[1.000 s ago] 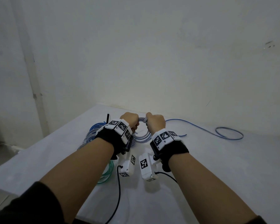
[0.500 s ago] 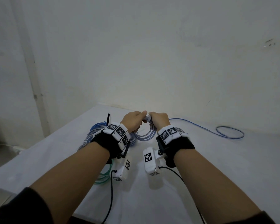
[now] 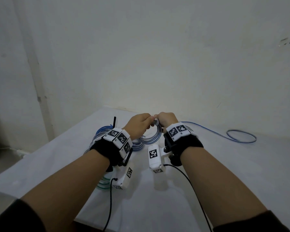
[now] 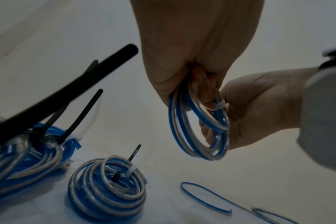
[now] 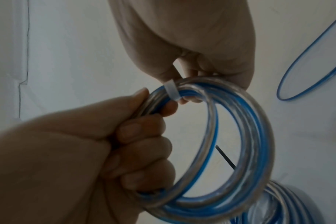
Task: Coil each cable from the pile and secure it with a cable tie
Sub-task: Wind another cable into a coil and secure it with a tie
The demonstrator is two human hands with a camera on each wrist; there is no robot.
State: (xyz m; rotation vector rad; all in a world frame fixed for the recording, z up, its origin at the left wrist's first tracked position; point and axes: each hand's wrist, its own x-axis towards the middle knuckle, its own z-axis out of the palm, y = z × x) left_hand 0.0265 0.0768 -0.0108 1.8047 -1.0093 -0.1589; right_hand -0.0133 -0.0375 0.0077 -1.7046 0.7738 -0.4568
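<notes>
Blue-and-clear coil (image 5: 238, 136) gripped by both hands' curled fingers (image 5: 144, 131), white tie (image 5: 172, 91) half hidden

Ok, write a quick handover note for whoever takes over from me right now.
Left hand grips the blue and clear coil held above the table. Right hand pinches the white cable tie wrapped round it.
Done: at least two tied coils lie on the table to the left.
Left: finish this tie if not yet tight, set the coil down, then coil and tie the loose blue cable lying to the right.
</notes>
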